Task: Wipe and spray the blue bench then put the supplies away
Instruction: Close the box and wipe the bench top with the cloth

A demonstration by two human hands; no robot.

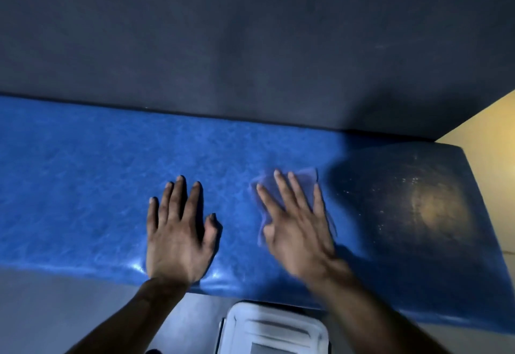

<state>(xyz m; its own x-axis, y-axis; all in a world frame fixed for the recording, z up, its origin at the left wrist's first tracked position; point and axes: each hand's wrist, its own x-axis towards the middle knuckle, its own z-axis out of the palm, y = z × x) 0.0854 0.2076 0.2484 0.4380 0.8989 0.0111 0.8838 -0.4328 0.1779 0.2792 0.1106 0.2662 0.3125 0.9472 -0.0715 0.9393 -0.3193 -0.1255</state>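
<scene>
Your left hand (pixel 178 231) lies flat on the blue bench (pixel 83 186), fingers straight and spread, holding nothing; your right hand (pixel 295 228), blurred, presses a thin bluish cloth (pixel 305 179) onto the bench with straight fingers, just right of your left hand; a white container (pixel 273 328) sits below the bench's near edge.

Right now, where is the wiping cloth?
In the head view the cloth lies flat on the blue bench, right of centre, pressed under the right hand. The left hand rests flat on the bench beside it.
</scene>
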